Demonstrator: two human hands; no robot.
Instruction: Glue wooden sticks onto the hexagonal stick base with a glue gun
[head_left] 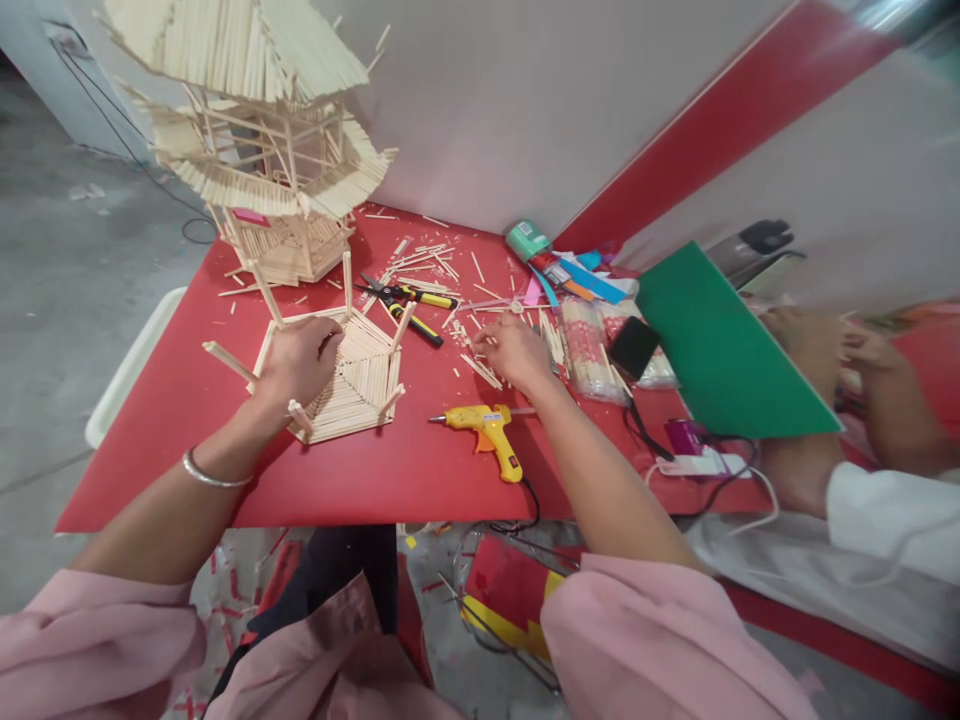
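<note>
A hexagonal platform of thin wooden sticks (356, 385), with upright posts at its corners, lies on the red tabletop (420, 480). My left hand (300, 355) is over its left part, fingers curled; what they grip, if anything, is hidden. My right hand (514, 350) reaches into loose wooden sticks (484, 372), its fingers bent together; I cannot make out what is between them. Below that hand, a yellow hot glue gun (484, 432) lies on its side, nozzle pointing left. Yellow-and-black cutting pliers (409, 308) lie between my hands, handles apart.
A tiered stick pavilion (262, 170) stands at the back left. To the right are packs of sticks (589, 350), a black phone-like object (634, 347), a green board (739, 350) and a white power strip (701, 465) with cables. Another person's sleeve (885, 510) is at far right.
</note>
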